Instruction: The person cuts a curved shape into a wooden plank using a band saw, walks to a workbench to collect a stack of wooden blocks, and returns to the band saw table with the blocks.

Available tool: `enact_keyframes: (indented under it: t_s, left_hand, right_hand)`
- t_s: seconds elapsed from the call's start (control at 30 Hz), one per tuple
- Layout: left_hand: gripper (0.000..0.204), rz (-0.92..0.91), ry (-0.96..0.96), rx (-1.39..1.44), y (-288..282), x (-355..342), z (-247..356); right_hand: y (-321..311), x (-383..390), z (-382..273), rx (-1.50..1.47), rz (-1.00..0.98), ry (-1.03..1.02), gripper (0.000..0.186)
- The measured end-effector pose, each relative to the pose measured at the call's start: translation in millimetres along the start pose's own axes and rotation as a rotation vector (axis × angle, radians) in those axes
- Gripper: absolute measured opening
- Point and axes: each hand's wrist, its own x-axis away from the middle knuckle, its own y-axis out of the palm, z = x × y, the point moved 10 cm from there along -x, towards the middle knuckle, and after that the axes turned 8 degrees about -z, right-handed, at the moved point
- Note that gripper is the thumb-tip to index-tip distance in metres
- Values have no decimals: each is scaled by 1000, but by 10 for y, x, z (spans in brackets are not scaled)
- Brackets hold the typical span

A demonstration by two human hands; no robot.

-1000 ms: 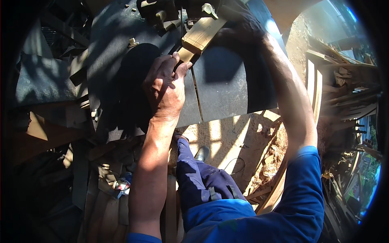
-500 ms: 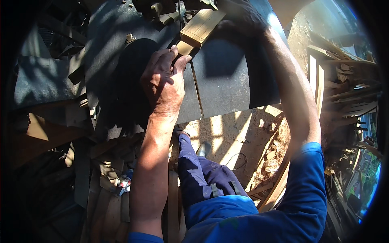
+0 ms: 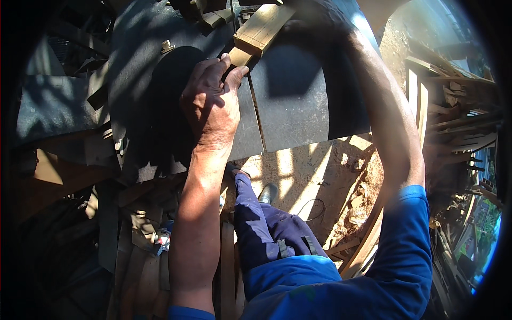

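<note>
On a dark, sunlit-streaked table with a narrow slot lies a pale wooden block, beside a thin dark upright strip and dark fittings at the far edge. My left hand pinches a smaller wooden piece that meets the block's near end. My right hand, in shadow at upper right, has curled fingers against the block's far right side; its fingertips are dim. A small pale wooden offcut sits on the table left of the block.
Piles of boards crowd the right, with more dark timber at left. Below the table are a sandy, shaving-strewn floor, a loop of cable, my feet and a red-and-white object among planks.
My hands and the wood have shifted a little forward and left along the table. The whole view has also moved slightly. Both hands keep much the same hold.
</note>
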Motion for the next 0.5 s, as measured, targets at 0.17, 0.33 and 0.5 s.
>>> enact_keyframes:
  t_s: [0.17, 0.33, 0.5]
  left_hand:
    - [25, 3, 16, -9, -7, -20, 20]
    - [25, -4, -19, -53, -1, -8, 5]
    - [25, 18, 11, -48, -10, -23, 10]
  right_hand:
    - [-46, -22, -113, 43, 8, -73, 78]
    - [-88, -28, -169, 88, 127, -108, 72]
    - [-15, -23, -73, 6, -27, 19, 73]
